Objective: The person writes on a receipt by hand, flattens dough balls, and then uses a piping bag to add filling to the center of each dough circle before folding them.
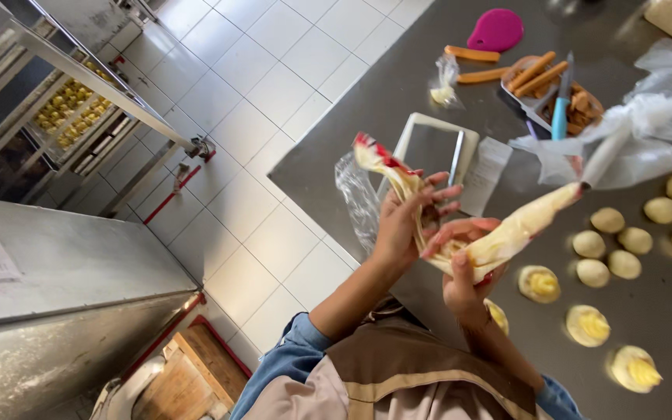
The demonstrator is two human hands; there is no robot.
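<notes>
My left hand (404,219) is closed around the twisted upper end of a clear piping bag (519,227) filled with pale yellow cream. That end has red markings. My right hand (460,264) cups the bag's body from below. The bag's tip points right, over the steel table (398,78). Several plain round dough pieces (608,221) lie on the table near the tip. Closer to me, three dough rounds topped with yellow cream (540,284) sit in a row.
Behind the hands lie a white flat scale (435,148), a paper slip, a pink scraper (495,29), orange sticks, a blue-handled knife (560,109) and crumpled plastic bags (647,124). A rack with trays of pastries (71,109) stands at left on the tiled floor, beside a steel counter (64,264).
</notes>
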